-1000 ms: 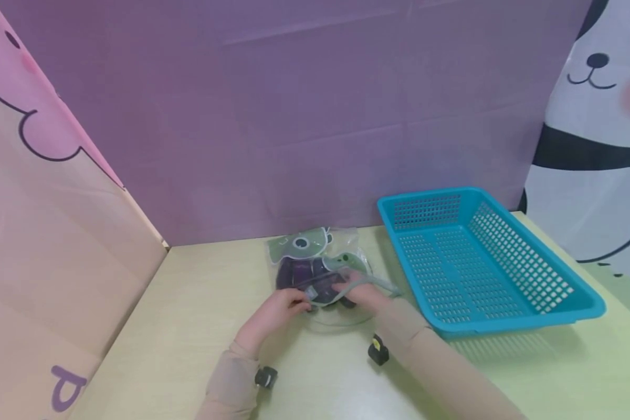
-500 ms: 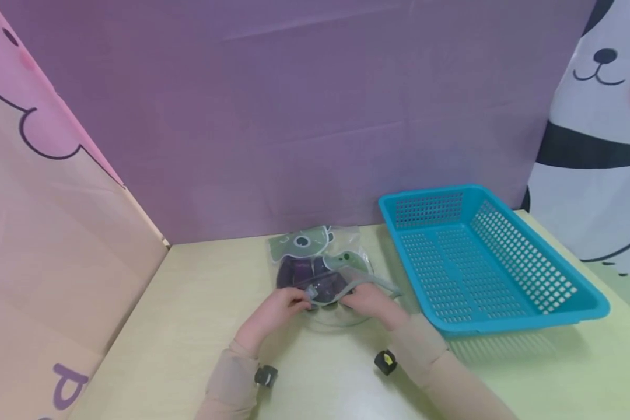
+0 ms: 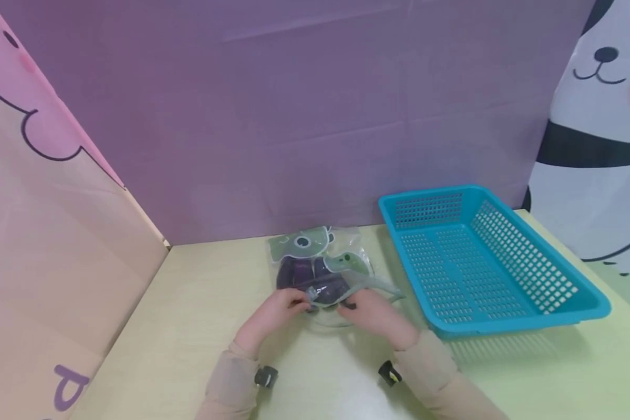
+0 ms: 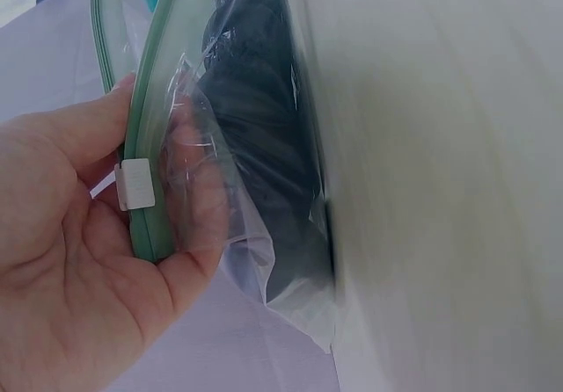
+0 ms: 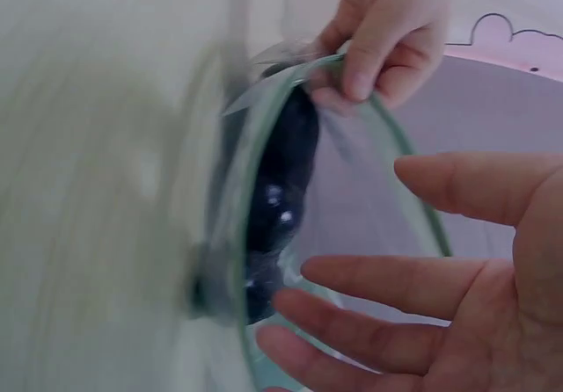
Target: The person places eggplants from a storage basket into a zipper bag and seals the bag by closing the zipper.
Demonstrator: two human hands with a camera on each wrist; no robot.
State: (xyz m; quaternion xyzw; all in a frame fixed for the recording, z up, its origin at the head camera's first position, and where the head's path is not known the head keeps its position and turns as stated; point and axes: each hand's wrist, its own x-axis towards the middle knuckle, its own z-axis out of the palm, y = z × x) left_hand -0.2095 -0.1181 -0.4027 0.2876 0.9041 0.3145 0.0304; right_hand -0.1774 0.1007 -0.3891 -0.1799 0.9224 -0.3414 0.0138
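A clear zip bag (image 3: 347, 262) with a green cartoon print lies on the table, its mouth gaping towards me. Inside are dark purple, glossy, rounded things (image 3: 301, 271); I cannot tell their kind. My left hand (image 3: 273, 315) pinches the left end of the bag's mouth, thumb and fingers around the green zip strip (image 4: 149, 119) beside a white slider (image 4: 135, 184). At the right part of the mouth is my right hand (image 3: 373, 315); the right wrist view shows its fingers (image 5: 378, 282) straight and spread, holding nothing, close to the dark contents (image 5: 281, 207).
A blue perforated basket (image 3: 430, 274) stands to the right of the bag on the pale wooden table (image 3: 199, 303). Behind rises a purple cloth backdrop (image 3: 315, 116), with a cartoon-printed panel (image 3: 47, 221) on the left and a panda print (image 3: 593, 192) on the right.
My right hand has drawn back out of the bag towards me and slightly right, with nothing in it. The left hand keeps its pinch on the bag's edge.
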